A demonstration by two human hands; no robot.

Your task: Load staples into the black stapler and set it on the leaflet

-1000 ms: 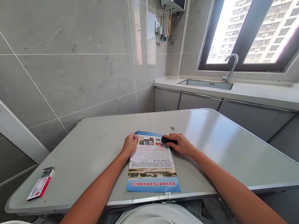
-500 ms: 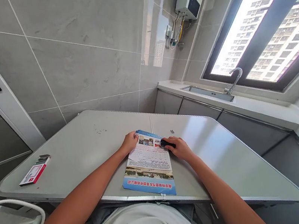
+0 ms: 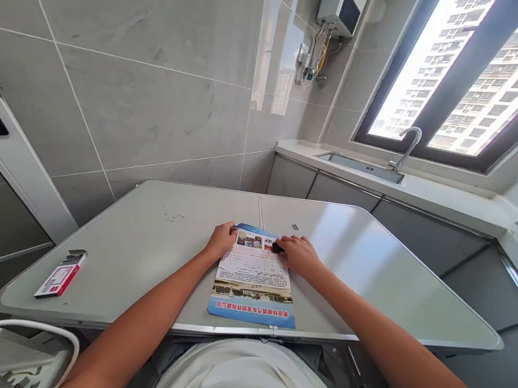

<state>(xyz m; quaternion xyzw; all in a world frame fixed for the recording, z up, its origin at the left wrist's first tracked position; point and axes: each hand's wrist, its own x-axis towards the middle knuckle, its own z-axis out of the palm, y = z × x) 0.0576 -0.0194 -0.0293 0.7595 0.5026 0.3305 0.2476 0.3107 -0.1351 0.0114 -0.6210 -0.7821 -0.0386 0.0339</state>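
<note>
A printed paper leaflet (image 3: 252,277) with small photos and a blue band lies on the table, its print upside down to me. My left hand (image 3: 222,240) is closed on its far left edge. My right hand (image 3: 299,254) is wrapped around a small black stapler (image 3: 277,247) at the far right edge of the leaflet. Most of the stapler is hidden under my fingers, so I cannot tell whether its jaws are pressed together. Just beyond this hand are short strips of staples (image 3: 295,226).
The pale folding table (image 3: 116,256) has a seam down its middle. Loose staples (image 3: 174,216) are scattered toward its far side. A red and white box (image 3: 60,275) lies at the left. A white appliance (image 3: 13,377) stands at the lower left; a sink (image 3: 363,167) is at the right.
My right hand has closed further over the stapler, covering more of it. The leaflet has shifted slightly left in view, while the whole view has tilted a little. My left hand keeps its hold.
</note>
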